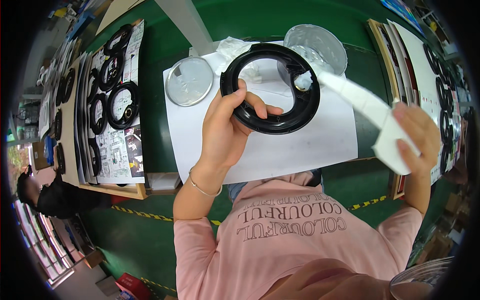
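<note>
My left hand (225,120) grips a black plastic ring (308,105) by its left side, thumb in front and fingers through the opening. The ring is raised over a white paper sheet (290,155). A dab of white paste (303,81) sits on the ring's inner right part. In my right hand (422,135) is a long white spatula-like strip (362,97), wide at the grip and narrow towards the ring. Its narrow end lies beside the ring's right edge, in front of a round clear tub (337,42) with whitish smears inside.
A round lid (190,82) and crumpled white tissue (232,47) lie on the sheet's far side. At left, a tray (142,190) of printed boards carries several black rings (123,106). More rings (440,95) stand on boards at right. A grey post (187,25) rises behind the sheet.
</note>
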Motion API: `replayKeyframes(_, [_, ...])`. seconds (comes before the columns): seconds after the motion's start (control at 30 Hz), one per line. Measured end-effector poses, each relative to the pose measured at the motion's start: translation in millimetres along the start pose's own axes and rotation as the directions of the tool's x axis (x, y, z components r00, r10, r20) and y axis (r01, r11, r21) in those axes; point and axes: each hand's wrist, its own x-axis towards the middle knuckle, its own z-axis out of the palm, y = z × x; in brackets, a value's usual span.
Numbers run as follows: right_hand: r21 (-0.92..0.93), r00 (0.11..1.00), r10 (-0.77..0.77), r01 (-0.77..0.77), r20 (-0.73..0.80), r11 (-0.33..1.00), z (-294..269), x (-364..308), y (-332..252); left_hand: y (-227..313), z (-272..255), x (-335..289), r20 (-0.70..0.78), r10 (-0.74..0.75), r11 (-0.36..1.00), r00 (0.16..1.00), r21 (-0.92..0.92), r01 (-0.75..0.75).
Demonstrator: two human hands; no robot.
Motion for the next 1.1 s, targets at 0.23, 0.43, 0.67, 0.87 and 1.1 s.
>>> replayKeyframes(0.23, [0.577,0.902,0.372,-0.187,-0.220,0.795,38.3,-4.6,19.7,0.4,1.5,-10.2,-0.018,0.096,0.972,0.995,0.217,-0.089])
replayKeyframes(0.43, [0.509,0.978,0.184,-0.108,-0.101,0.854,33.1,10.0,24.8,4.0,-2.7,-12.4,0.071,0.158,0.927,0.985,0.332,-0.173])
replayKeyframes(0.67, [0.340,0.995,0.091,-0.073,-0.039,0.938,29.6,23.5,24.0,4.0,-1.4,-13.5,0.081,0.185,0.909,0.979,0.365,-0.202])
replayKeyframes(0.87, [0.353,0.991,0.129,-0.113,-0.023,0.929,32.7,15.5,25.1,3.9,-0.8,-14.9,0.092,0.230,0.886,0.969,0.392,-0.248])
replayKeyframes(1.1, [0.760,0.553,0.803,-0.615,0.222,0.213,66.0,-12.2,5.5,-3.0,2.3,-15.0,0.163,0.314,0.792,0.935,0.498,-0.353])
